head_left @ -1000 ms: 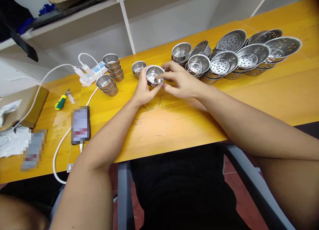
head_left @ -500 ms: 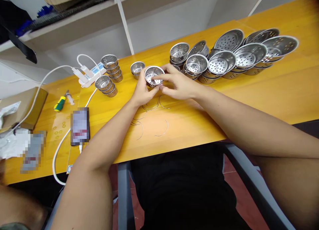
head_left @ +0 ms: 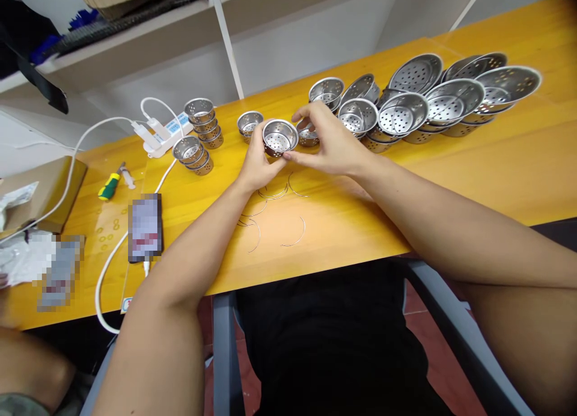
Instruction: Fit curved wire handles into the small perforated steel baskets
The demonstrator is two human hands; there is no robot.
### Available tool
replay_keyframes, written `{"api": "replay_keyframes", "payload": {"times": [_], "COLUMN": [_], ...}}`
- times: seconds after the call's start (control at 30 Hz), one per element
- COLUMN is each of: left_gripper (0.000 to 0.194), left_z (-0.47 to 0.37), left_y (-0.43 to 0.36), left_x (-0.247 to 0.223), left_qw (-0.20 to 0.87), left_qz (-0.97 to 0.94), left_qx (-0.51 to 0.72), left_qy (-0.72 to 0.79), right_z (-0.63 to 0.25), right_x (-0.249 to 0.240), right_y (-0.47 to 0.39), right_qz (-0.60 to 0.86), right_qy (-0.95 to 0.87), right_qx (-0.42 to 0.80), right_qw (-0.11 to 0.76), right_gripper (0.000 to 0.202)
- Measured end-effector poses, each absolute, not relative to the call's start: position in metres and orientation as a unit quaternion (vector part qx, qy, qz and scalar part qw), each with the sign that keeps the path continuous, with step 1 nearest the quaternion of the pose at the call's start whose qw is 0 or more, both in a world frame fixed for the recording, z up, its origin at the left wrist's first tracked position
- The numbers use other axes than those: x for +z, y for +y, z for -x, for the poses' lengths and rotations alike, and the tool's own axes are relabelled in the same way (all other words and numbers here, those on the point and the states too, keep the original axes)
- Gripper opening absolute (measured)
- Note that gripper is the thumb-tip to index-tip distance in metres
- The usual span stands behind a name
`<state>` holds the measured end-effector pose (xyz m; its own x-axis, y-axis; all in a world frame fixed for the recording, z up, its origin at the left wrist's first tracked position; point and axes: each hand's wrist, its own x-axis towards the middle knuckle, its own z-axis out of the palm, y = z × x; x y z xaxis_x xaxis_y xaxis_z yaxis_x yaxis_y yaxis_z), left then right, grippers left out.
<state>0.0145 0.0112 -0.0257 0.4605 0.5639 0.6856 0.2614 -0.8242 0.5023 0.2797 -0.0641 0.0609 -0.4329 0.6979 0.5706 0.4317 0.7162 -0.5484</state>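
Observation:
My left hand (head_left: 259, 162) is closed around the side of a small perforated steel strainer basket (head_left: 280, 138), its open top facing up, held above the table. Beside it, my right hand (head_left: 322, 138) has its fingers raised and spread apart from the thumb. The right thumb tip is at the near right edge of that basket; whether it presses on it I cannot tell. Another small strainer basket (head_left: 308, 136) shows behind the right fingers, partly hidden. Below the hands, several thin curved wires (head_left: 296, 234) lie loose on the table.
Stacked strainer baskets (head_left: 402, 113) fill the back right, some large and tilted. Smaller stacks (head_left: 198, 118) stand at the back left near a white power strip (head_left: 164, 137). A phone (head_left: 145, 226) on a cable, a screwdriver (head_left: 109, 187) and a cardboard box (head_left: 45, 190) lie left.
My right fingers have come up out of the strainer basket and moved slightly right, spreading apart. My left hand keeps the basket in nearly the same place.

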Motion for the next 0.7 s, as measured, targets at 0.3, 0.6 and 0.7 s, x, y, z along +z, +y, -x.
{"api": "replay_keyframes", "payload": {"times": [0.3, 0.6, 0.7], "left_gripper": [0.095, 0.096, 0.093], "left_z": [-0.016, -0.021, -0.024], "left_y": [-0.003, -0.004, -0.005], "left_x": [-0.013, -0.012, -0.013], "left_qw": [0.180, 0.171, 0.175], "left_qz": [-0.832, -0.831, -0.841], "left_qx": [0.444, 0.445, 0.439], "left_qy": [0.281, 0.286, 0.263], "right_z": [-0.276, -0.270, -0.267], "right_x": [0.073, 0.062, 0.058], "right_y": [-0.076, -0.076, -0.075], "right_qz": [0.365, 0.346, 0.342], "right_qy": [-0.837, -0.847, -0.850], "right_qx": [0.120, 0.140, 0.132], "right_qw": [0.389, 0.379, 0.377], "right_gripper": [0.071, 0.057, 0.054]}}
